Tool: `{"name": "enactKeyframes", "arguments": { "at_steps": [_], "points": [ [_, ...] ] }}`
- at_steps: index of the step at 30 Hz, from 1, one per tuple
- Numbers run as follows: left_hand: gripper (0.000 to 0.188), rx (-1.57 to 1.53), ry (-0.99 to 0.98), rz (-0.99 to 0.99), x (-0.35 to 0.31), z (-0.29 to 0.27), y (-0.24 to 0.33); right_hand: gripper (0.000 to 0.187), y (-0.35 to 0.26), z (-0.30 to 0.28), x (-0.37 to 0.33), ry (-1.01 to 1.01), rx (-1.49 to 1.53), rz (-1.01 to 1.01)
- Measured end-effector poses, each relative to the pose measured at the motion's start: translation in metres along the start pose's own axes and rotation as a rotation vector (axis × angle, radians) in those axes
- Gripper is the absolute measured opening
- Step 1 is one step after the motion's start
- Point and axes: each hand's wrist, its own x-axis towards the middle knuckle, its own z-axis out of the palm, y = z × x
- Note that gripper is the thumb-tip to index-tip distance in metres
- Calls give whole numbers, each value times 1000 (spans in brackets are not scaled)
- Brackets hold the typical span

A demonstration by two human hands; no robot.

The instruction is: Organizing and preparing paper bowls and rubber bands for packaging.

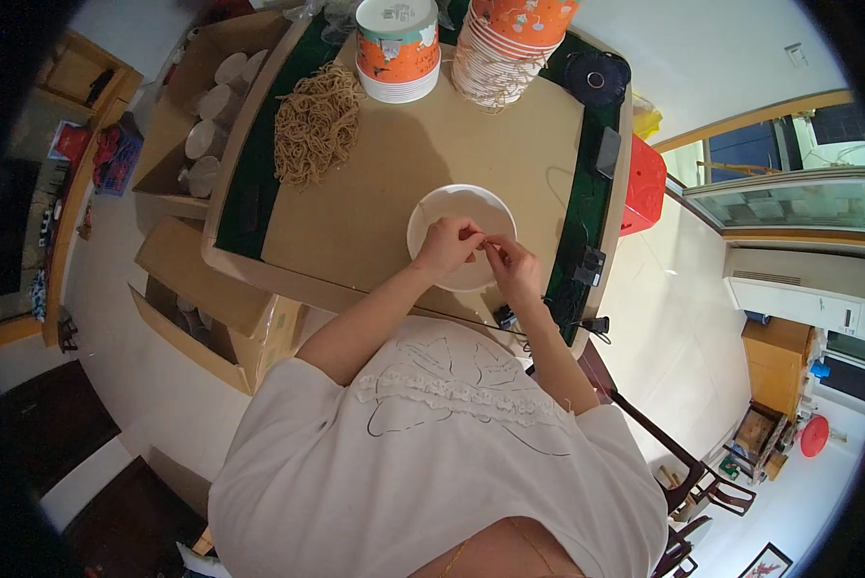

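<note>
A white paper bucket [419, 218] stands at the table's near edge, its round opening facing up. Over it my left hand [447, 249] and my right hand [515, 272] meet, fingertips pinched together. Whatever thin thing they hold is too small to make out. A tangled heap of brown cord [319, 125] lies on the far left of the cardboard sheet. Behind the hands, upside-down orange and green paper buckets form a stack [400, 60]. To its right is a second stack of orange buckets [510, 48] with pale cords hanging along its rims.
A cardboard sheet [355, 231] covers most of the green-edged table. Along its right side lie a dark round object [596, 77], a grey box-shaped item [608, 152] and black cables. Open cartons [216, 318] with white cups or buckets stand left, a red stool [644, 188] right.
</note>
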Motion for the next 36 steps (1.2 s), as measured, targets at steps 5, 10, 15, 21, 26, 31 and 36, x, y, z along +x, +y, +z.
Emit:
{"name": "enactKeyframes", "arguments": {
  "at_steps": [5, 10, 15, 21, 26, 31, 36],
  "points": [
    [10, 6, 2, 20, 1, 2, -2, 11, 2, 3, -1, 28, 38, -33],
    [11, 40, 32, 43, 4, 0, -5, 8, 12, 6, -3, 49, -16, -79],
    [12, 93, 123, 64, 5, -1, -9, 6, 8, 3, -4, 27, 5, -78],
    [11, 74, 100, 130, 5, -4, -12, 8, 5, 2, -6, 38, 22, -48],
    [11, 41, 47, 98, -4, 0, 6, 13, -19, -9, -4, 142, -55, -149],
    [12, 22, -33, 54, -13, -2, 18, 10, -6, -13, -3, 133, -12, -81],
    [8, 371, 31, 300, -27, -6, 34, 9, -13, -22, -9, 102, -31, -148]
  ]
}}
